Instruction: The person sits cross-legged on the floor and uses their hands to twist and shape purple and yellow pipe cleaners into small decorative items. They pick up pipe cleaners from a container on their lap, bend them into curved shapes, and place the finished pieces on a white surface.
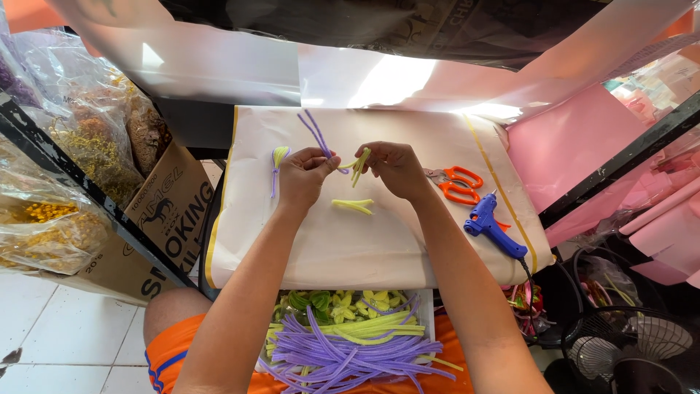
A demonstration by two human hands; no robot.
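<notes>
My left hand pinches a purple pipe cleaner that sticks up and away over the cream work board. My right hand holds a small bundle of yellow-green pipe cleaner pieces close to the left fingers, and the purple stem meets the bundle between both hands. A loose yellow-green bent piece lies on the board just below my hands. A finished yellow bundle with a purple stem lies left of my left hand.
Orange-handled scissors and a blue glue gun lie at the board's right. A tray on my lap holds several purple pipe cleaners and yellow-green ones. Bags of dried flowers, a cardboard box, pink paper sheets and a fan surround me.
</notes>
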